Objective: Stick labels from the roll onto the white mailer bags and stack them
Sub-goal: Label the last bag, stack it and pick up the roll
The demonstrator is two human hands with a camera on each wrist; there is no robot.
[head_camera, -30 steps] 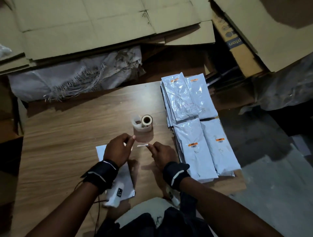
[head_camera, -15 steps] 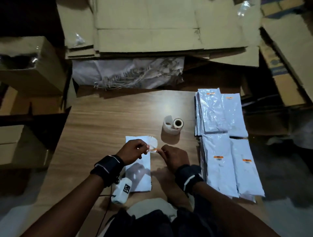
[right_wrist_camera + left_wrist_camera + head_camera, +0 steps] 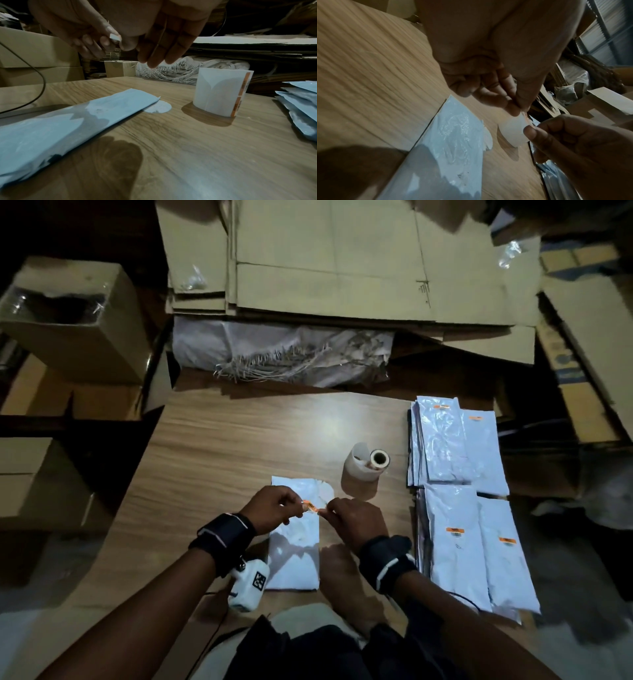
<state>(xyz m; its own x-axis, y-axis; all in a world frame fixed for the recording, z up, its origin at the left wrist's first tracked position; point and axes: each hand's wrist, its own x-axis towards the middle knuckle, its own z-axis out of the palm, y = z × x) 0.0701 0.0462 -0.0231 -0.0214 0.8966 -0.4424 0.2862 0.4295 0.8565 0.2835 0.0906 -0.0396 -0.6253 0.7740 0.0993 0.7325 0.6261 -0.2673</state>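
Both hands hold a small orange label (image 3: 310, 506) by its ends, just above the top end of a white mailer bag (image 3: 294, 546) lying flat on the wooden table. My left hand (image 3: 301, 506) pinches its left end and my right hand (image 3: 324, 510) its right end. From the left wrist view its underside (image 3: 511, 130) looks white, between the left fingertips (image 3: 513, 109) and the right hand (image 3: 559, 138). The label roll (image 3: 366, 465) stands upright beyond the hands, with orange labels along its loose strip (image 3: 240, 97).
Two rows of labelled white bags lie stacked along the table's right edge (image 3: 452, 446) (image 3: 476, 549). A white device (image 3: 248, 585) with a cable sits by my left wrist. Flattened cardboard (image 3: 342, 261), a woven sack (image 3: 291, 350) and boxes (image 3: 72, 326) surround the table.
Both hands have come back from in front of the roll to above the bag's top end, still holding the small piece. Its orange face now shows.
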